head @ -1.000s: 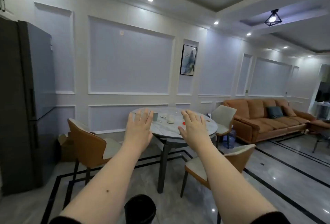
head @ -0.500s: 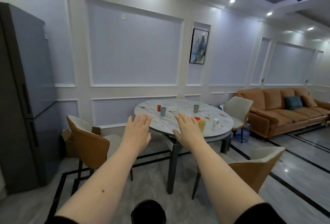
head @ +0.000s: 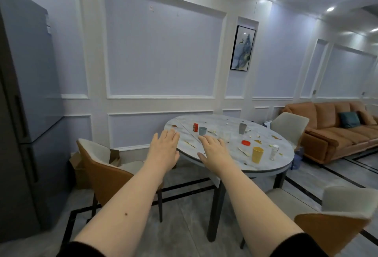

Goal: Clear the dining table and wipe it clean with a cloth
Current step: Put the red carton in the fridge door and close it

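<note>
Marble-patterned and round, the dining table (head: 263, 166) is standing ahead near the wall, carrying a yellow cup (head: 257, 154), blue cup (head: 202, 130), grey cup (head: 242, 128), red lid (head: 245, 142), small red box (head: 195, 127) and scattered scraps. Both the left hand (head: 164, 150) and right hand (head: 212, 151) are reaching forward, fingers straight, slightly apart, holding nothing. Clearing seems barely begun; gathering the upright cups first looks wise, since sweeping scraps around them risks tipping. No cloth is showing.

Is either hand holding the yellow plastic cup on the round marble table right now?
No, both the left hand and the right hand are open and empty, while the yellow plastic cup stands untouched on the round marble table.
</note>
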`<state>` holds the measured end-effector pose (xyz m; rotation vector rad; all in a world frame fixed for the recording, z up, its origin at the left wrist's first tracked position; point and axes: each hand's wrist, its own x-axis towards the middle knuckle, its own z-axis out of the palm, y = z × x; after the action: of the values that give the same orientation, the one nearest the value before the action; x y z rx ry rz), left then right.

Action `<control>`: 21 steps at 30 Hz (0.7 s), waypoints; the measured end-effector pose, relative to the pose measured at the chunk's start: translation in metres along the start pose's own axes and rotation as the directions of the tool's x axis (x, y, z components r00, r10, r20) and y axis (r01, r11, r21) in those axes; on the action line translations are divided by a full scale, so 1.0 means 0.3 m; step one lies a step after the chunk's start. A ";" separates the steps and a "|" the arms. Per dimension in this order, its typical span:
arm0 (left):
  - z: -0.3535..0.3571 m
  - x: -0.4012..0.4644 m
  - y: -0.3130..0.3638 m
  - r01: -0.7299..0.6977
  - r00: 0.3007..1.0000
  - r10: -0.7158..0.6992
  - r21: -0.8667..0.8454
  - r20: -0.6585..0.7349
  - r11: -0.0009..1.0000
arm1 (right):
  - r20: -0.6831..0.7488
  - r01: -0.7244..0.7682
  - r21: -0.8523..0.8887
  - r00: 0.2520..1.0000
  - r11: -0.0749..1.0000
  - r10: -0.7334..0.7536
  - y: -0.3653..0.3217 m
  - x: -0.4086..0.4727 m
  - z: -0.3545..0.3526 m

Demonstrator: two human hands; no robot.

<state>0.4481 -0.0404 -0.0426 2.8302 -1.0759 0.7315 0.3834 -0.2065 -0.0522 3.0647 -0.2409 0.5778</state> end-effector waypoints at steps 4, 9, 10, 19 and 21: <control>0.123 0.159 -0.144 -0.014 1.000 0.014 -0.032 -0.006 0.999 | -0.004 -0.055 -0.003 0.998 0.998 0.055 -0.021 0.193 0.066; 0.286 0.347 -0.224 -0.078 0.997 0.079 -0.053 0.014 0.996 | 0.026 -0.113 -0.044 0.993 0.993 0.114 0.016 0.376 0.180; 0.320 0.385 -0.236 -0.081 0.997 0.082 -0.062 0.012 0.995 | 0.033 -0.124 -0.048 0.992 0.991 0.125 0.026 0.411 0.203; 0.619 0.817 -0.319 -0.157 0.986 0.161 -0.083 0.052 0.984 | 0.097 -0.221 -0.055 0.969 0.974 0.225 0.209 0.804 0.439; 0.692 0.933 -0.336 -0.186 0.980 0.190 -0.073 0.055 0.980 | 0.098 -0.236 -0.045 0.966 0.971 0.239 0.254 0.923 0.488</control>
<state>0.7810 -0.1763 -0.0915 2.7379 -1.3654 0.6076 0.6793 -0.3290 -0.0894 3.0582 -0.6209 0.4170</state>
